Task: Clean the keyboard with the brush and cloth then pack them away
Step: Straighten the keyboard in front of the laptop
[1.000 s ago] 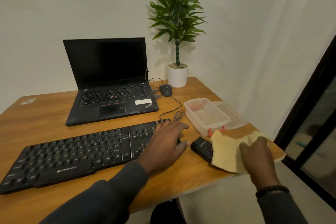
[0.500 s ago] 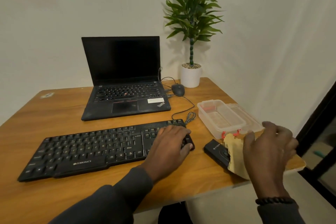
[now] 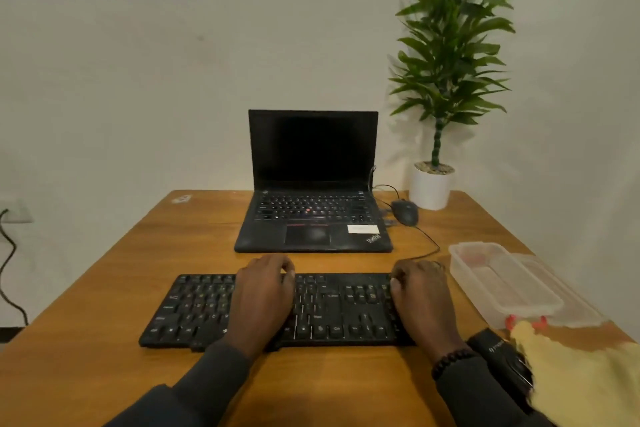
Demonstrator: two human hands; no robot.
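Note:
The black keyboard (image 3: 332, 308) lies square on the wooden desk in front of me. My left hand (image 3: 263, 298) rests across its middle, fingers curled over the far edge. At the keyboard's right end my right hand (image 3: 420, 302) holds it the same way. A yellow cloth (image 3: 581, 381) lies at the desk's near right corner, partly covering a black flat item (image 3: 498, 355) beside it. I cannot make out a brush.
An open black laptop (image 3: 311, 218) stands behind the keyboard, with a wired mouse (image 3: 405, 212) and a potted plant (image 3: 431, 189) to its right. A clear plastic box (image 3: 460, 265) and its lid (image 3: 585, 317) sit along the right edge.
My right hand left the cloth and came onto the keyboard's right end. My left hand slid from that end to the middle. The view swung left and now faces the desk squarely.

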